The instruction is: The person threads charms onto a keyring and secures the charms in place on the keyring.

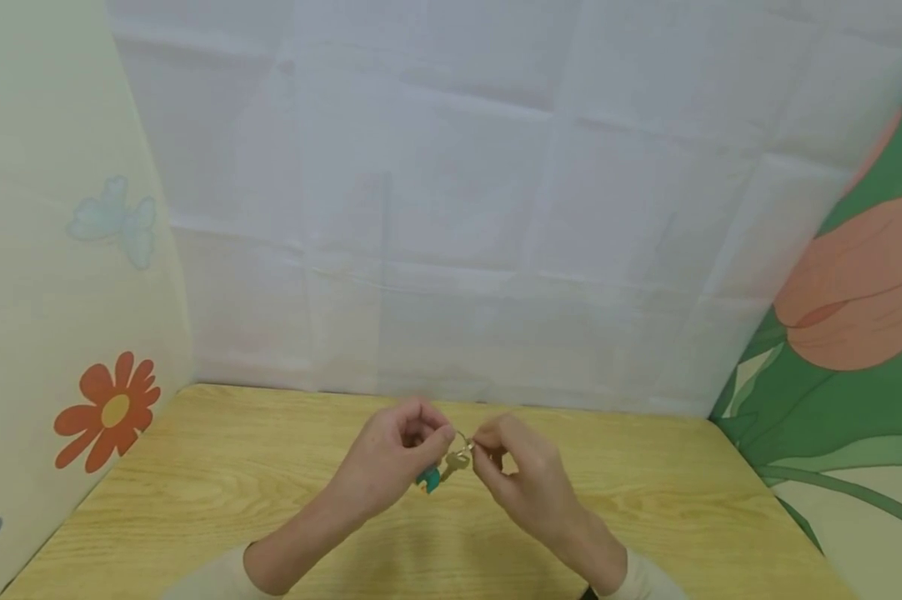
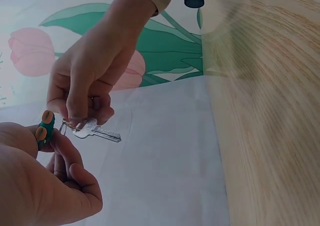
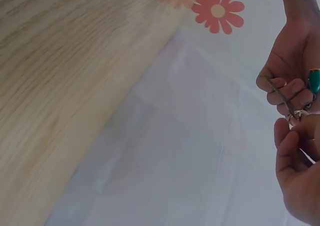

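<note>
Both hands meet over the wooden table, with a metal key ring [image 1: 462, 437] between their fingertips. My left hand [image 1: 391, 454] pinches one side of the ring between thumb and forefinger. From the other side, my right hand [image 1: 529, 475] grips the ring with thumb and fingertips. A key [image 1: 457, 460] hangs from the ring between the hands; in the left wrist view the metal key [image 2: 102, 131] points away from the fingers. A small teal and orange charm [image 1: 428, 478] dangles below the left fingers. The right fingertips partly hide the ring.
The light wooden tabletop [image 1: 271, 467] runs back to a creased white sheet [image 1: 451, 208]. At the left stands a pale panel with a red flower [image 1: 113, 411], and at the right a panel with pink tulips and green leaves [image 1: 864, 287].
</note>
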Demonstrator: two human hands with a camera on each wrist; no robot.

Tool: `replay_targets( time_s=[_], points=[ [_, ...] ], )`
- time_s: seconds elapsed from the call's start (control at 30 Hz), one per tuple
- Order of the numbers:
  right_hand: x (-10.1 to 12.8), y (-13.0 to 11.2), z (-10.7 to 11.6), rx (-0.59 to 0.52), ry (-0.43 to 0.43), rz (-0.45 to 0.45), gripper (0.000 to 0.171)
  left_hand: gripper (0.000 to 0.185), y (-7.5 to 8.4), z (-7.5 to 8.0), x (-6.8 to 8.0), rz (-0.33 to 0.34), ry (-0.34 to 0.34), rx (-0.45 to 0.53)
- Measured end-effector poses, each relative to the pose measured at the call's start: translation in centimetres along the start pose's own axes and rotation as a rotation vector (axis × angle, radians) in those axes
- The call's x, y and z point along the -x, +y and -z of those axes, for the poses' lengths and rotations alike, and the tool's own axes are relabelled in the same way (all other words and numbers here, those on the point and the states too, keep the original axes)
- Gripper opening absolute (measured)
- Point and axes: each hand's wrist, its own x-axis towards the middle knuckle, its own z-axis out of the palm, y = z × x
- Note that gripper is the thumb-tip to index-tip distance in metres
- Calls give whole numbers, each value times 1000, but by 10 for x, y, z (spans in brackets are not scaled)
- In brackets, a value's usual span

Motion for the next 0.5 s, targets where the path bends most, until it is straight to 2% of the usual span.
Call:
replay_targets(
  time_s=[0.17, 0.33, 0.5],
  points=[
    [1, 2, -3, -124, 32, -66, 27, 17, 1, 0, 1, -2, -10, -3],
    [1, -1, -1, -295, 35, -231, 24, 18, 3, 1, 1, 10, -4, -13],
    [0, -5, 3, -387, 28, -409, 15, 19, 4, 0, 1, 16, 3, -15]
  ],
)
